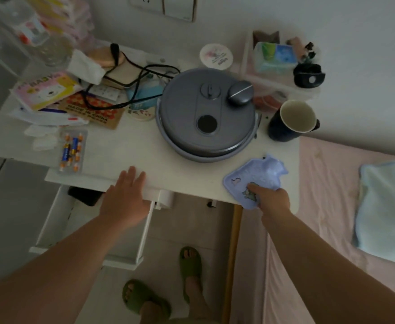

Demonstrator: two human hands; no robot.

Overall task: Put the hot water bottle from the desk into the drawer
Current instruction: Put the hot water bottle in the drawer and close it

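Note:
A small lilac hot water bottle (256, 175) with cartoon prints lies at the front right corner of the white desk (131, 150). My right hand (272, 198) grips its near edge, thumb on top. My left hand (125, 195) rests flat and open on the desk's front edge, just above the pulled-out white drawer (51, 220). The drawer is open below the desk on the left; my left forearm hides much of its inside.
A big round grey appliance (207, 114) fills the desk's middle. A dark cup (293, 120) stands to its right, a battery pack (71, 152) and clutter with cables to the left. A pink bed (332, 206) with a blue towel lies on the right.

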